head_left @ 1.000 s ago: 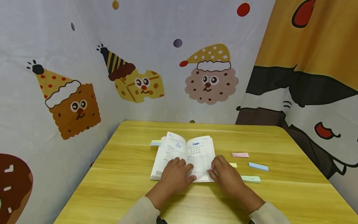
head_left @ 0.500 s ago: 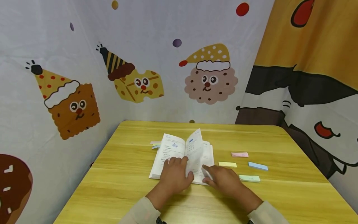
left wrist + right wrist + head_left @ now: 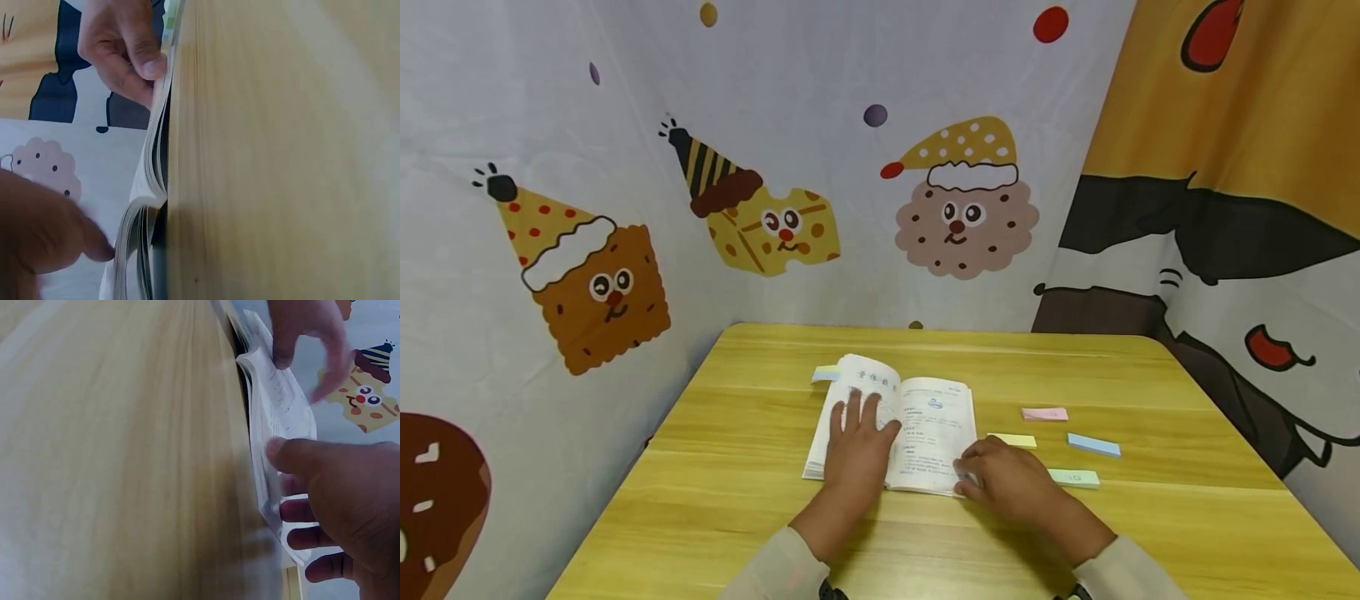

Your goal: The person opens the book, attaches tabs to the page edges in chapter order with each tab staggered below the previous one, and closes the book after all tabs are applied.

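An open book [image 3: 934,433] with printed pages lies on the table. My left hand [image 3: 859,450] rests on the left page with its fingers spread, partly covering the print. At the lower right corner of the book, my right hand [image 3: 1011,479] pinches the edge of the right page. The right wrist view shows the right thumb [image 3: 294,453] on the page side and the other fingers along its outer edge. In the left wrist view, the left hand [image 3: 44,231] appears beside the curved pages. Yellow and blue sticky tabs [image 3: 827,373] stick out past the book's left edge.
Right of the book lie sticky-note strips: a pink strip [image 3: 1044,414], a yellow strip [image 3: 1015,440], a blue strip [image 3: 1093,445] and a green strip [image 3: 1075,478]. The wooden table [image 3: 1150,533] ends at a cartoon-printed curtain [image 3: 820,300].
A page lifted half a second ago has turned over to the left, showing a new spread. The left hand has spread its fingers on the left page; the right hand is back at the right edge.
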The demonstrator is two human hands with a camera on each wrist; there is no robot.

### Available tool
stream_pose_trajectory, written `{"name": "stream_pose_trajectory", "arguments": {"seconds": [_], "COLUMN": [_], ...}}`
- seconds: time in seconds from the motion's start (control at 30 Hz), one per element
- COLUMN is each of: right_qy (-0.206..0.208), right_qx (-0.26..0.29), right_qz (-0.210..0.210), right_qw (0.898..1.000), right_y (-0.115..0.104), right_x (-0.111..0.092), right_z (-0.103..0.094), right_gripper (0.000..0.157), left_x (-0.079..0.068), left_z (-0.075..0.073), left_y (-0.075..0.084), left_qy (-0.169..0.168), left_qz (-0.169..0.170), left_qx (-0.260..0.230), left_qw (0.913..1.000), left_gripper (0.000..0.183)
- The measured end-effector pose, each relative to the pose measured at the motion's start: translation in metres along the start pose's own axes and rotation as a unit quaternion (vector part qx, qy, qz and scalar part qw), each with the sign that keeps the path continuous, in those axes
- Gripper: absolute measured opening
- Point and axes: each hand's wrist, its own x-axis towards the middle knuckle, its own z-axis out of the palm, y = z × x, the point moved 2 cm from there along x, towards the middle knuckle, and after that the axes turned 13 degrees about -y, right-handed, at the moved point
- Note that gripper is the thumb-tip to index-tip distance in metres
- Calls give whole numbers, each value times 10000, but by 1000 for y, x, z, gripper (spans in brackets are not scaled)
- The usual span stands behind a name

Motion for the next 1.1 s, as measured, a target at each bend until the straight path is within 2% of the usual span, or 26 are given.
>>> {"name": "stream_pose_trajectory", "arguments": {"seconds": [0.1,0.17,0.23,0.33,0.43,0.53,0.6,0.67,0.73,0.83,0.93,1.03,1.1], "right_qy": [337,573,794,1175,1609,1774,1663,1367,1011,447,15,-204,-261], "right_qx": [-189,-370,-349,-117,306,697,894,1089,1172,1073,828,639,589], "right_qz": [-240,-248,-62,471,961,1215,1289,1348,1343,1179,743,325,130], "right_qw": [9990,9974,9962,9919,9818,9741,9735,9753,9788,9862,9938,9972,9978], "right_y": [0,0,-1,-4,-8,-9,-8,-7,-6,-6,-6,-5,-3], "right_x": [1,2,2,3,3,5,6,7,8,7,6,6,5], "right_z": [-3,-3,-3,-5,-6,-3,-1,0,0,-3,-5,-5,-6], "right_gripper": [15,8,9,32,54,62,67,71,74,68,54,46,42], "left_x": [-2,-3,-4,-3,-3,-4,-4,-5,-5,-4,-4,-3,-2], "left_z": [5,9,9,9,10,12,11,9,7,4,3,4,4], "left_y": [3,4,4,5,6,7,7,6,5,1,-3,-6,-6], "left_qy": [-622,-889,-1106,-1213,-1352,-1365,-1336,-1257,-1060,-651,-197,-1,-88], "left_qz": [435,454,361,286,305,325,332,312,242,-113,-596,-882,-789], "left_qx": [-82,-316,-586,-866,-905,-852,-851,-921,-1220,-1788,-2069,-1575,-1013], "left_qw": [9971,9945,9915,9884,9862,9864,9868,9873,9866,9817,9764,9836,9917], "left_gripper": [36,26,23,45,68,76,74,67,61,64,78,92,91]}}
